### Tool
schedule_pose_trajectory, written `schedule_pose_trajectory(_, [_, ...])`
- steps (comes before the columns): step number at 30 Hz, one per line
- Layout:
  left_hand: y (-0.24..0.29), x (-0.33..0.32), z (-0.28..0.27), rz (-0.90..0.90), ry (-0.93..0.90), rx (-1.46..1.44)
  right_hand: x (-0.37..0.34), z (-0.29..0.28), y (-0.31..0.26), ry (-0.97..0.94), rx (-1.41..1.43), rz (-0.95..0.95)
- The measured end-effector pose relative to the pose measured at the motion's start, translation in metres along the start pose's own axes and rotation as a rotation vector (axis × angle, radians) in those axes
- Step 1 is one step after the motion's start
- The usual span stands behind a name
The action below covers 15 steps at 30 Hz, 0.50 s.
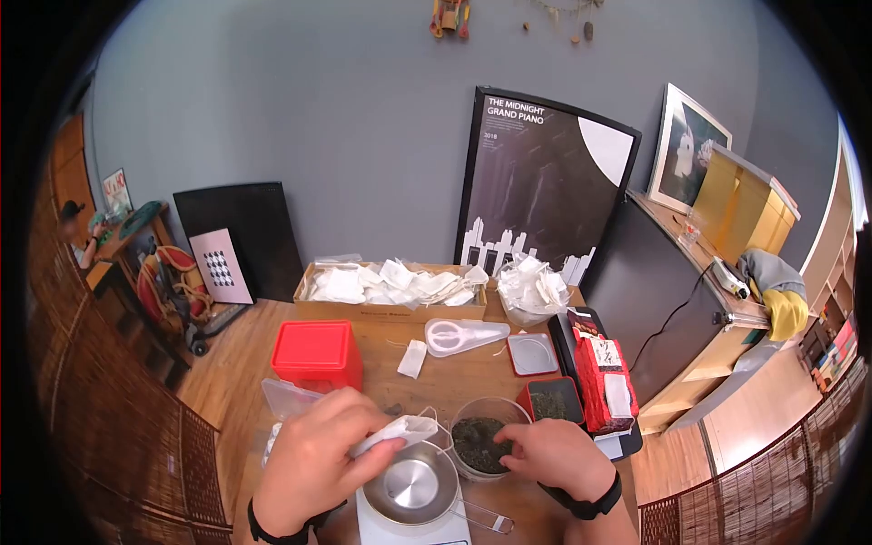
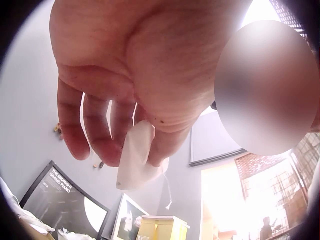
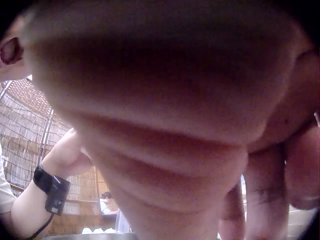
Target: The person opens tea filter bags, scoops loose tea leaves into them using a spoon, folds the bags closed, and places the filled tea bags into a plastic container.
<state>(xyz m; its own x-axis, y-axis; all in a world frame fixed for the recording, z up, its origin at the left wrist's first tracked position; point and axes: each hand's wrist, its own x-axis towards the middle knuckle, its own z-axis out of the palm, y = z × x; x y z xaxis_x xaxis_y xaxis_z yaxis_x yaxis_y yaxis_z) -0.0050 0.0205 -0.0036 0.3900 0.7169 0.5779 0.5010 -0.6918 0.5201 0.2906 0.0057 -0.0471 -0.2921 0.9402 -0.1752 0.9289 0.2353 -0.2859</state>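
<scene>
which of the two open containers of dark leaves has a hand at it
The round clear tub: the right hand's fingers reach in at its leaves, while no fingers are in the square tin beside it.

A blue-gray wall (image 1: 363, 109) rises behind the wooden tabletop's far edge, above a wood-plank floor (image 1: 218, 336). Woven bamboo screens (image 1: 118, 409) flank both sides, a black-sided cabinet (image 1: 649, 272) stands right, and bright light enters there.
</scene>
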Motion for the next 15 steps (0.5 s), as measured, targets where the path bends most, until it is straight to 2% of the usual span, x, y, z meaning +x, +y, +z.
schedule_pose_trajectory(5, [-0.004,0.0,0.002,0.02,0.018,-0.004,-0.001,-0.005,0.007,0.14,0.079,0.045])
schedule_pose_trajectory(8, [0.0,-0.002,0.0,-0.031,-0.027,-0.055,-0.003,-0.011,0.008,0.204,0.147,0.044])
schedule_pose_trajectory(10, [0.006,-0.002,-0.003,-0.125,-0.11,-0.05,-0.002,-0.011,0.01,0.217,0.163,0.019])
schedule_pose_trajectory(15, [0.003,-0.003,0.001,-0.152,-0.118,-0.095,0.0,-0.008,0.016,0.236,0.196,-0.021])
